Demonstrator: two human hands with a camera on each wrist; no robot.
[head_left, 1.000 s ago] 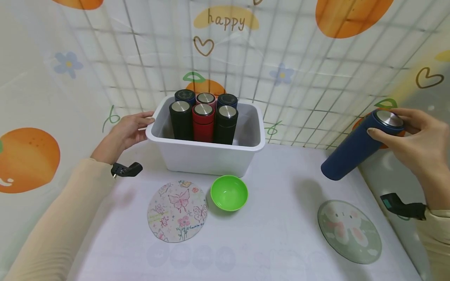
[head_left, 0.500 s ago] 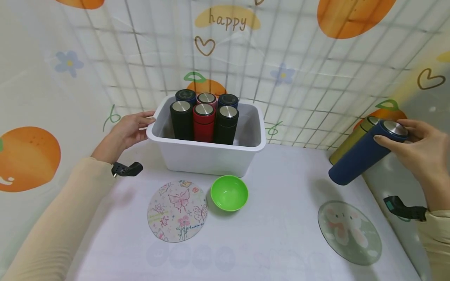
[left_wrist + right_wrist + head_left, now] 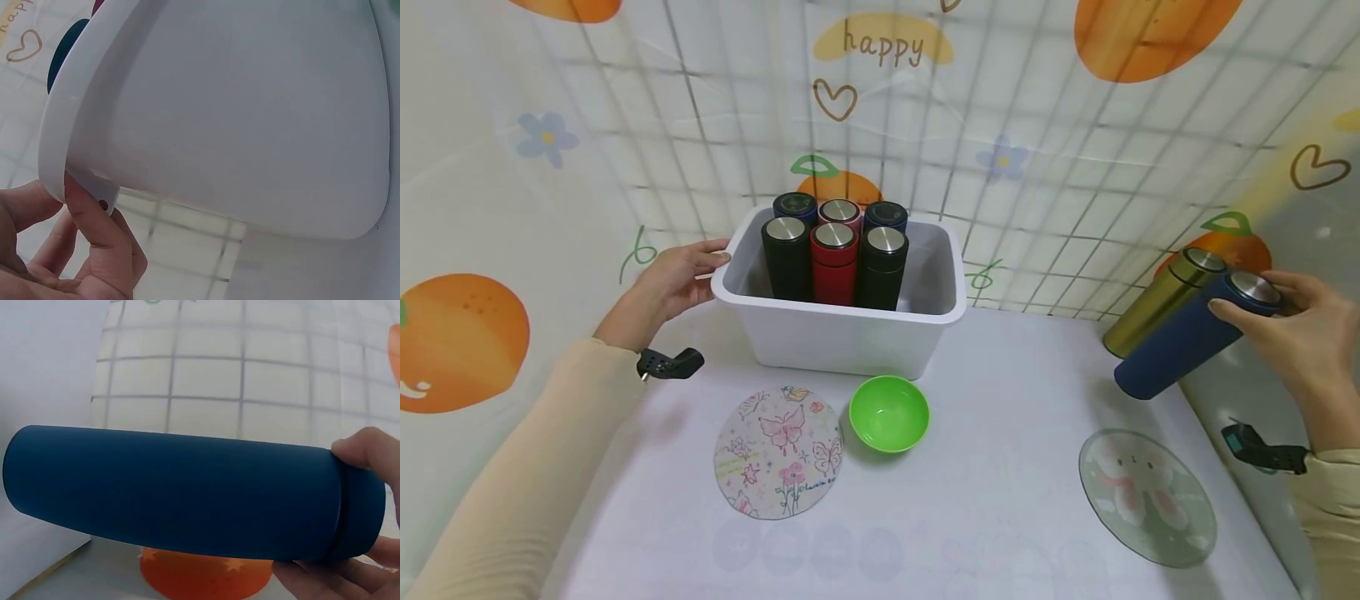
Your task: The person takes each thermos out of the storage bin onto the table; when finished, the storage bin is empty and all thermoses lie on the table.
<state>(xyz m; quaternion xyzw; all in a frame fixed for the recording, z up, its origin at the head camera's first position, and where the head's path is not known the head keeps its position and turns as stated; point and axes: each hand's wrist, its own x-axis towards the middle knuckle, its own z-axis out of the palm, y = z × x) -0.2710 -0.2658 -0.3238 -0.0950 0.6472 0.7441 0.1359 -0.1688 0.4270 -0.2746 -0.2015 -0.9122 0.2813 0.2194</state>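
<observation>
My right hand grips a blue thermos round its silver-topped lid end, thumb on one side and fingers on the other. The thermos tilts, its base low and to the left. In the right wrist view the blue thermos spans most of the picture. Just behind it stands a gold-green thermos, partly covered by the blue one. With thumb and fingers, my left hand pinches the left rim of a white plastic bin. Upright inside are several thermoses, among them a red thermos and a black thermos.
A lime green bowl sits in front of the bin, beside a round butterfly-print mat. At the right lies a green round mat with a rabbit. A patterned curtain over a wire grid rises behind the white table.
My right hand has carried the blue thermos right and slightly down, bringing the gold-green thermos behind it into view. The left hand stays on the bin's rim.
</observation>
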